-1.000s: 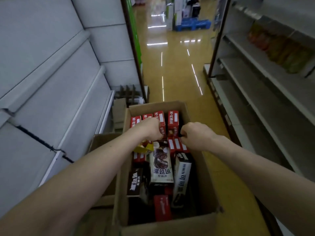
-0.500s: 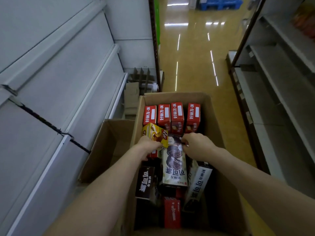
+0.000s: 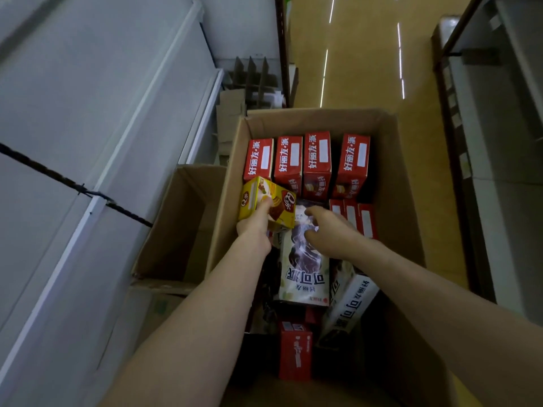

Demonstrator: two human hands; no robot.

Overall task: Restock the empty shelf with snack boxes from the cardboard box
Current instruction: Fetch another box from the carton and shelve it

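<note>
An open cardboard box (image 3: 390,183) stands on the floor in front of me, holding several snack boxes. Red boxes (image 3: 317,160) stand in a row at its far end. My left hand (image 3: 257,227) grips a yellow snack box (image 3: 258,192), lifted at the carton's left wall. My right hand (image 3: 330,230) hovers with fingers spread over a white and brown snack box (image 3: 305,277) lying flat in the middle. The empty grey shelf (image 3: 97,127) runs along the left.
A second, empty cardboard box (image 3: 176,224) sits between the full one and the left shelf. Flattened cardboard and dividers (image 3: 252,80) lie beyond it. Another shelf unit (image 3: 484,142) lines the right side. A yellow aisle floor (image 3: 361,54) stretches ahead.
Both hands drew back from the red boxes toward me. My left hand took hold of the yellow box and raised it. My right hand opened over the white box. The camera tilted down.
</note>
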